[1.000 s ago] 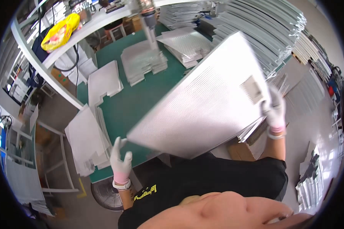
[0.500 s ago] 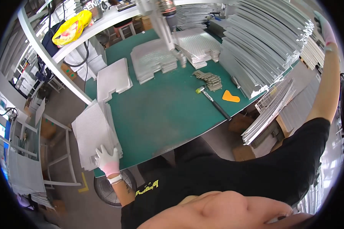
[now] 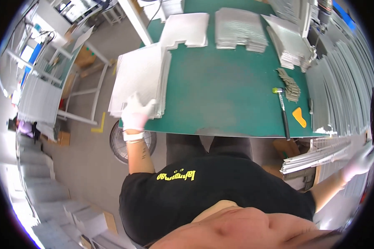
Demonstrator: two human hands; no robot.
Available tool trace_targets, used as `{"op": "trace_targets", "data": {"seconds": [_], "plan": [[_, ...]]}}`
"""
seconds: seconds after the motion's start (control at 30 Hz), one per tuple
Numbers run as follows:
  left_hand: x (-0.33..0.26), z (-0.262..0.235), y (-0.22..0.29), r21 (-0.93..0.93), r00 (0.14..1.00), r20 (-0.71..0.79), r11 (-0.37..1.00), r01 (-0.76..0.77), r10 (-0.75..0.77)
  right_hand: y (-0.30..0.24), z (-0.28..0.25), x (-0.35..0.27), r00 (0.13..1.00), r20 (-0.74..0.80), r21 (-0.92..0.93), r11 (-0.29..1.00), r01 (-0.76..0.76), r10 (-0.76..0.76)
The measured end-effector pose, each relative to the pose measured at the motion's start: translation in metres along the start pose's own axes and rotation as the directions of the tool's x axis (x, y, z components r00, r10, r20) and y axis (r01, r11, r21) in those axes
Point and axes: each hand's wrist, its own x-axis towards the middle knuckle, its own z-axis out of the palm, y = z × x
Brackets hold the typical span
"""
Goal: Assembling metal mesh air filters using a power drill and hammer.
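My left hand [image 3: 138, 112], in a white glove with a pink cuff, lies with spread fingers on the near edge of a stack of thin whitish textured sheets [image 3: 138, 74]. That stack sits at the left front corner of the green table [image 3: 228, 103]. Off the table's right side, my gloved right hand [image 3: 358, 162] is near the rim of the view, fingers stretched out beside grey panels below table height. I see nothing held in it. Further back are notched sheets [image 3: 185, 30], a second notched stack [image 3: 240, 31] and a third, fanned one [image 3: 287, 41].
A tall row of grey panels [image 3: 340, 87] fills the table's right side. Near it lie a hammer [image 3: 283, 114], an orange scraper [image 3: 298, 117] and a pile of small metal strips [image 3: 290, 85]. A floor fan [image 3: 119, 145] stands under the left corner; long white strips [image 3: 311, 155] jut out at right.
My right hand has come down from the far right, beyond the tall panels, to low at the right. The view has turned right. My left hand stays on its stack.
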Motion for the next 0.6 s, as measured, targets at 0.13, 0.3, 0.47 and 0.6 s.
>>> {"op": "trace_targets", "data": {"seconds": [0.13, 0.3, 0.47, 0.6], "plan": [[-0.001, 0.020, 0.025, 0.189, 0.996, 0.081, 0.982, 0.030, -0.046, -0.069, 0.048, -0.171, 0.846, 0.532, 0.235, 0.965, -0.115, -0.028], [0.003, -0.006, 0.017, 0.147, 0.980, 0.197, 0.989, -0.026, -0.004, -0.144, 0.053, -0.274, 0.556, 0.776, 0.567, 0.715, -0.408, -0.299], [0.011, -0.010, -0.008, -0.011, 0.985, 0.150, 0.997, -0.080, 0.081, -0.168, 0.051, -0.302, 0.476, 0.727, 0.674, 0.649, -0.354, -0.495], [0.006, -0.009, -0.003, -0.001, 0.993, 0.119, 1.000, -0.018, 0.018, -0.174, 0.049, -0.314, 0.383, 0.748, 0.661, 0.662, -0.354, -0.542]]}}
